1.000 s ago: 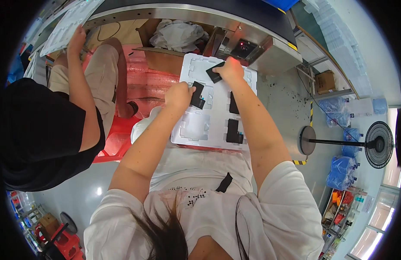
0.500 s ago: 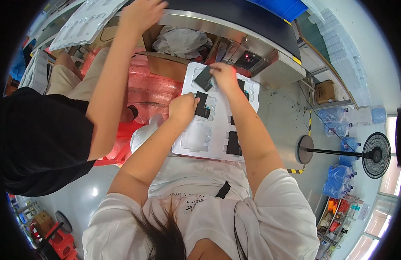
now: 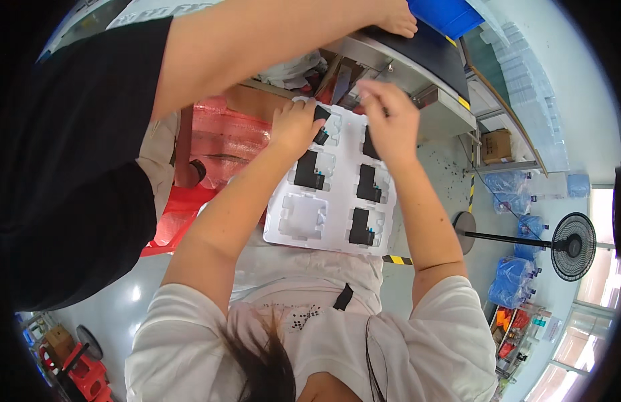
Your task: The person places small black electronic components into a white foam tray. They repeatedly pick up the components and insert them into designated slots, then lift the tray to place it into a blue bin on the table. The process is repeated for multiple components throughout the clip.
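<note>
On my lap lies a white moulded tray with two columns of pockets. Flat black parts with small teal bits sit in several of them, such as one black part in the left column and another at the near right. My left hand is closed at the far left pocket, its thumb and fingers on a black part. Over the tray's far right corner, my right hand is raised with curled fingers, smeared by motion. It partly hides a black part below.
A co-worker's arm reaches across from the left to the dark conveyor belt. A blue bin stands at its far end. Red wrapped material lies left of the tray. A standing fan is at the right.
My right hand has let go of the black part and moved right. My left hand has moved up to that part at the far left pocket. The co-worker's arm has swung right over the belt.
</note>
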A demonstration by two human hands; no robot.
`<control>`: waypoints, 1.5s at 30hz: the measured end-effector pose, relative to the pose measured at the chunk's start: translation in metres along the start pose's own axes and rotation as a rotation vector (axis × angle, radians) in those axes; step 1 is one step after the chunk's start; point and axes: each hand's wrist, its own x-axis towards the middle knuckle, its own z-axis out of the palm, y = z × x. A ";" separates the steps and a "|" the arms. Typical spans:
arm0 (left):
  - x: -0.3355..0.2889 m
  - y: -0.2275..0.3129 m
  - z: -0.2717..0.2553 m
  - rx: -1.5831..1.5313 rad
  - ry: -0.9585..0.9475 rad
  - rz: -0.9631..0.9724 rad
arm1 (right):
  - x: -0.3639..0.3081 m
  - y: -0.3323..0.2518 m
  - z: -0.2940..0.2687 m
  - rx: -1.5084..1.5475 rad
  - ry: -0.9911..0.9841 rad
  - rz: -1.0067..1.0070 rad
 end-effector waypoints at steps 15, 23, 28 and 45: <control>0.158 0.151 -0.119 0.265 -0.612 0.147 | 0.090 0.045 -0.071 0.139 0.294 0.230; 0.074 0.134 -0.048 0.069 -1.365 0.298 | 0.063 0.053 -0.073 0.212 0.357 0.310; 0.026 0.076 0.000 -0.119 -1.774 0.236 | 0.019 0.030 -0.079 0.279 0.394 0.326; -0.032 0.020 -0.031 -0.144 -0.709 -0.134 | -0.241 -0.019 -0.055 -0.357 -0.228 0.204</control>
